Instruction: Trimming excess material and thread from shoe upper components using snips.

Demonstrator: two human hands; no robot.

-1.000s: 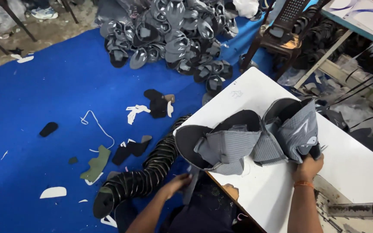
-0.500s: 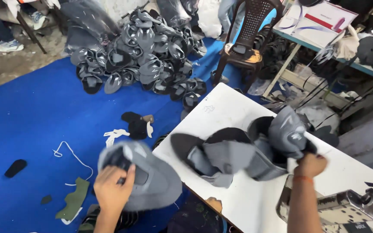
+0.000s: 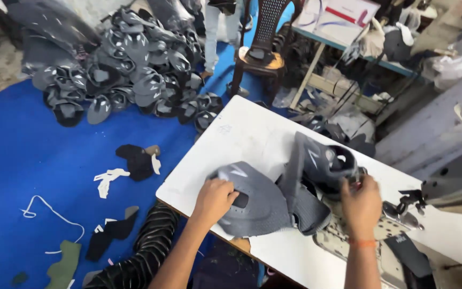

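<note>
**Grey shoe upper on the white table**

The grey shoe upper (image 3: 252, 206) lies flat on the white table (image 3: 252, 136), near that table's front edge, a moulded piece with a dark opening in its middle. Largest of all beyond the table is the blue floor sheet (image 3: 22, 155), spread to the table's left. At the far end of that sheet, well apart from the table, sits a heap of grey uppers (image 3: 129, 69). A dark plastic chair (image 3: 260, 48) stands just past the table's far corner. On the table's right end is a sewing machine (image 3: 455, 182) (only part of it shows).

Back on the table, a second grey upper (image 3: 322, 160) stands tilted just right of the flat one, touching it. The left hand (image 3: 215, 195) presses down on the flat upper, fingers curled and gripping its edge at the opening. The right hand (image 3: 360, 199) is closed around the rim of the tilted upper. Off the table's left edge, a black fabric scrap (image 3: 135, 160) lies on the blue sheet.
</note>
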